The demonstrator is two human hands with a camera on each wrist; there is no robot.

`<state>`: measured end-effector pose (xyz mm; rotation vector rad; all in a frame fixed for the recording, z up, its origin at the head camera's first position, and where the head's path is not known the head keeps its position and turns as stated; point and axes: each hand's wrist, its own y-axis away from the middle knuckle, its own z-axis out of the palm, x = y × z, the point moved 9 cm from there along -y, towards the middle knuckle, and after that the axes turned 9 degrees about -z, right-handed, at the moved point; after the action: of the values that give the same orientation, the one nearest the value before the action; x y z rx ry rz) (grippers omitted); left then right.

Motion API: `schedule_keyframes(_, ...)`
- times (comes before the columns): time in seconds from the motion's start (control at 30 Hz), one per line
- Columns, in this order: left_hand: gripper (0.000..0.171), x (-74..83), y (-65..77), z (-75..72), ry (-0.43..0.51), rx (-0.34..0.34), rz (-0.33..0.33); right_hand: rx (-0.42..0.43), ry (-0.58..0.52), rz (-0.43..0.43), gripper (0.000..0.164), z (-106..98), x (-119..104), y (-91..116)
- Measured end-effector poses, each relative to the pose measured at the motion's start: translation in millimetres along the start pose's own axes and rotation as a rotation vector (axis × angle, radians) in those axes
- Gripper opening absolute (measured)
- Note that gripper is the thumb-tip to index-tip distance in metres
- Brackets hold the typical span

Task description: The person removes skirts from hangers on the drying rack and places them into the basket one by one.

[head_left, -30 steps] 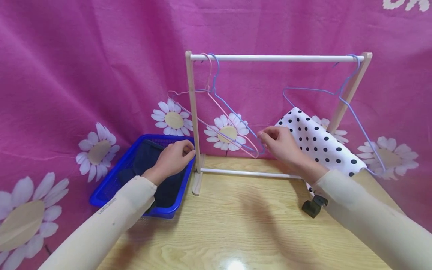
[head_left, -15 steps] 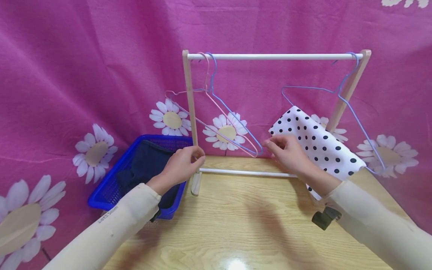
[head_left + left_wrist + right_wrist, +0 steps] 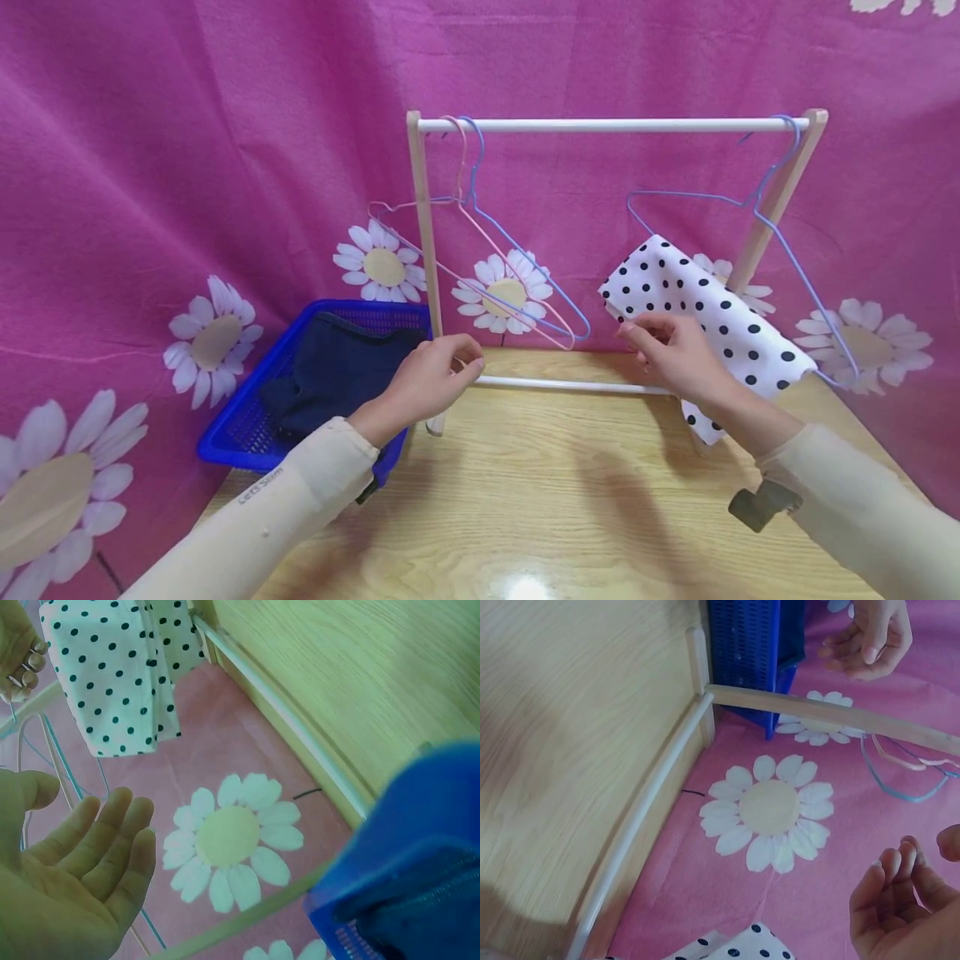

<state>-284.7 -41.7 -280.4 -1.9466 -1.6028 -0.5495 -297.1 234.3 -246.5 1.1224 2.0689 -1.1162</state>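
Leftmost, I see a blue basket (image 3: 240, 429) on the counter (image 3: 525, 475), dark clothing (image 3: 341, 367) lying in it. Next, the left hand (image 3: 427, 377) hovers before the rack's (image 3: 600, 126) left post, fingers loosely bent and unoccupied. A pink hanger (image 3: 487, 235) and a blue hanger (image 3: 525, 250) hang close together behind. Farther right, I have the right hand (image 3: 678, 354), relaxed and unladen, in front of the dotted cloth (image 3: 720, 325), which drapes over a second blue hanger (image 3: 682, 195).
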Motion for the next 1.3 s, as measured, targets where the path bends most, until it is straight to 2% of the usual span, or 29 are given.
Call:
schedule_keyframes(0.3, 0.012, 17.1, 2.9, 19.3, -0.005, -0.015, 0.060, 0.020, 0.030, 0.011, 0.032, -19.8, 4.8, 13.7)
schedule_keyframes(0.53, 0.014, 20.8, 6.0, 36.8, 0.014, -0.071, 0.083, 0.035, 0.070, 0.025, 0.034, -34.0, 13.5, 22.3)
schedule_keyframes(0.7, 0.014, 25.2, 6.8, 46.8, -0.010, -0.077, 0.094, 0.061, 0.034, 0.012, 0.034, -43.3, 13.9, 25.1)
schedule_keyframes(0.83, 0.014, 33.9, 7.6, 53.9, -0.031, -0.071, 0.118, 0.084, 0.060, 0.005, 0.032, -52.0, 11.5, 27.0)
schedule_keyframes(1.03, 0.013, 50.4, 6.8, 69.1, -0.054, -0.091, 0.140, 0.121, 0.099, 0.003, 0.016, -67.7, 8.9, 32.9)
schedule_keyframes(1.17, 0.013, 64.0, 6.0, 78.6, -0.063, -0.107, 0.170, 0.145, 0.063, -0.010, 0.032, -76.7, 8.8, 37.8)
schedule_keyframes(1.3, 0.012, 72.8, 6.0, 82.0, -0.066, -0.105, 0.181, 0.158, 0.009, -0.028, 0.035, -83.8, 8.6, 39.9)
